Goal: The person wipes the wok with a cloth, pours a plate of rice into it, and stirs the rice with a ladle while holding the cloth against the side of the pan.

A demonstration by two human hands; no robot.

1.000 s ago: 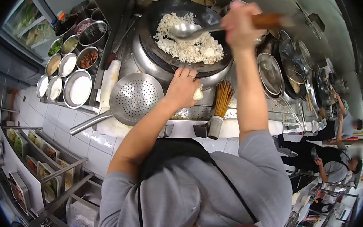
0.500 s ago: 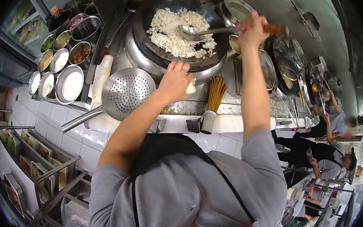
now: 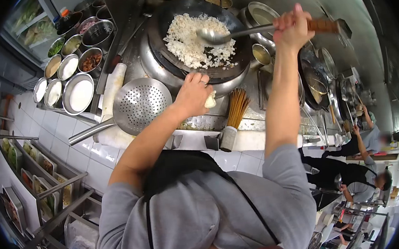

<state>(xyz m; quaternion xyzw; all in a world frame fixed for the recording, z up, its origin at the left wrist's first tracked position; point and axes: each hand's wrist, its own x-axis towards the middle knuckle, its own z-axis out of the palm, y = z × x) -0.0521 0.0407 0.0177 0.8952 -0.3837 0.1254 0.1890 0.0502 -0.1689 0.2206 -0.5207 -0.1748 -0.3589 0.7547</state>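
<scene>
My left hand (image 3: 193, 94) is closed on a pale cloth (image 3: 210, 99) at the near rim of the wok (image 3: 166, 57); the rim part under my fingers is hidden. A ring shows on one finger. My right hand (image 3: 291, 28) grips the handle of a metal ladle (image 3: 216, 36) from the right. The ladle's bowl rests among white rice (image 3: 187, 34) spread in the wok. Below the wok, a bamboo brush (image 3: 237, 112) lies by my left hand, and a perforated strainer (image 3: 142, 103) lies to its left.
Metal bowls of ingredients (image 3: 79, 92) stand at the left. A pot (image 3: 261, 14) and a small ladle cup (image 3: 261, 54) are right of the wok. Co-workers (image 3: 353, 178) stand at the far right beside more woks. Trays (image 3: 48, 192) sit at lower left.
My right hand has moved a little to the right with the ladle, whose bowl now sits slightly lower in the rice. The wok and my left hand have shifted slightly down in view.
</scene>
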